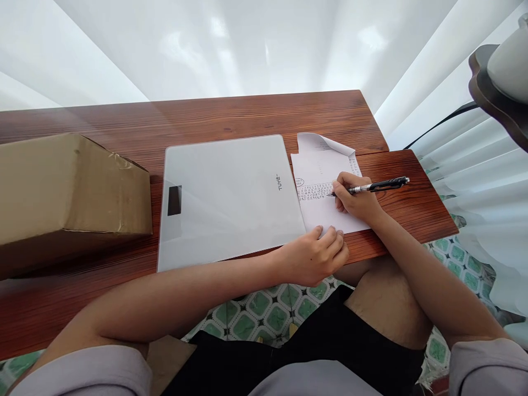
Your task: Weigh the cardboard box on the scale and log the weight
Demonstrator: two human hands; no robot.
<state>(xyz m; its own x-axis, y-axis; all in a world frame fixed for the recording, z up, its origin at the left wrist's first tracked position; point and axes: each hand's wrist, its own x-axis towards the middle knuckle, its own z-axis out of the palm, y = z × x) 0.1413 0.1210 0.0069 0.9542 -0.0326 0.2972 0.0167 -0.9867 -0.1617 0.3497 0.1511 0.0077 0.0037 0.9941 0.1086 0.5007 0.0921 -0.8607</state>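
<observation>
My right hand [355,199] grips a black pen [381,185], its tip touching a sheet of white paper [325,212]. Rows of small handwritten characters fill the sheet's middle band, with a small circled note at the left. The far edge of the paper curls over, and more writing shows behind it. Resting on the near edge of the sheet, my left hand [319,254] has its fingers slightly bent and apart, holding nothing. Just left of the paper lies a flat white slab [231,203] with rounded corners, a small dark window and black lettering, like a bathroom scale.
A brown cardboard box [111,192] stands at the left of the wooden table [231,118]. White curtains [247,49] hang behind and at the right. A dark scalloped stand [487,82] with a white rounded object juts in at upper right. Green tiled floor [264,313] shows below.
</observation>
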